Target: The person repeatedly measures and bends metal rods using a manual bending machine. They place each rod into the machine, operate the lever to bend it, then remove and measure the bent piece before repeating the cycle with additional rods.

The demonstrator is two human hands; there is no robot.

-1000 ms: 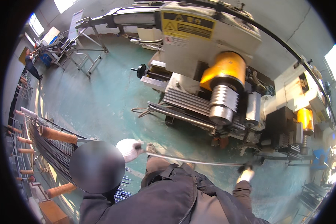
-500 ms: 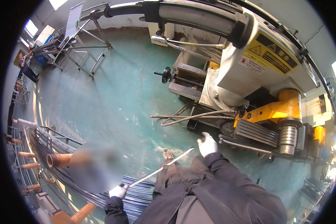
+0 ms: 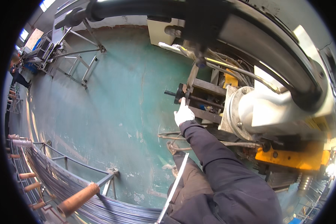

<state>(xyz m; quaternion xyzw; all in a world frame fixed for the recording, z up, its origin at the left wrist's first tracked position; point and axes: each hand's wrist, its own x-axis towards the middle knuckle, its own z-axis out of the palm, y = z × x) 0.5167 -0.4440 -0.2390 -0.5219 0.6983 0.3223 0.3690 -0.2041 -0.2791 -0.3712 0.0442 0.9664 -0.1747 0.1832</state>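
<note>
My right hand (image 3: 183,114), in a white glove, reaches forward to the black handwheel (image 3: 181,93) on the machine's side. One finger is stretched out and overlaps the wheel's near rim; whether it presses on it I cannot tell. The fingers are not wrapped round the wheel. A side handle (image 3: 170,92) sticks out to the left of the wheel. A long thin pale strip (image 3: 174,186), like a ruler or tape blade, slants up from the lower edge in front of my legs. My left hand is below the picture's edge, so its hold on the strip is hidden.
Metal rails (image 3: 206,86) and a yellow machine arm (image 3: 295,158) lie to the right. A thick black pipe (image 3: 138,10) crosses overhead. Bundled metal rods (image 3: 112,207) lie on a rack at lower left, beside a rusty tube (image 3: 78,199). Another person (image 3: 18,74) stands far left.
My right hand has moved forward and up to the handwheel. My left hand has dropped out of view, and the strip now stands steeper. The view has shifted toward the machine.
</note>
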